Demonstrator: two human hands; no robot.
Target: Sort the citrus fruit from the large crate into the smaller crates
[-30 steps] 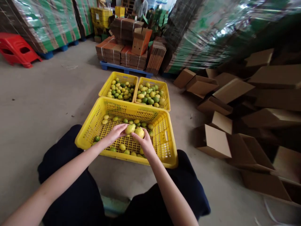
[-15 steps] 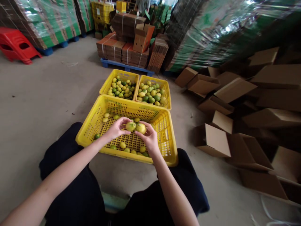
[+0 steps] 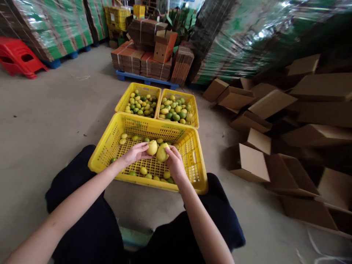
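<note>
Over the near yellow crate point(image 3: 147, 125), my left hand point(image 3: 135, 153) is closed on a yellow lemon point(image 3: 152, 147). Close beside it, my right hand point(image 3: 175, 164) grips a second lemon point(image 3: 162, 152), yellow with a greenish tint, by its upper right side. The two fruits are almost touching; whether they touch I cannot tell. Below and around my hands, several loose lemons point(image 3: 143, 170), yellow and green, lie on the crate's slotted floor. The near crate sits between my knees, and my hands hide part of its middle.
Behind stand two smaller yellow crates point(image 3: 158, 106) holding many yellow and green lemons. Flattened cartons point(image 3: 155, 68) are stacked on a blue pallet point(image 3: 145, 81). Open cardboard boxes point(image 3: 254, 163) are heaped at right. A red stool point(image 3: 20, 55) and wrapped pallets point(image 3: 55, 29) stand at left.
Both lemons have been turned in my fingers. The right one has come slightly lower and the left one shows a yellower side. My hands stay over the near crate.
</note>
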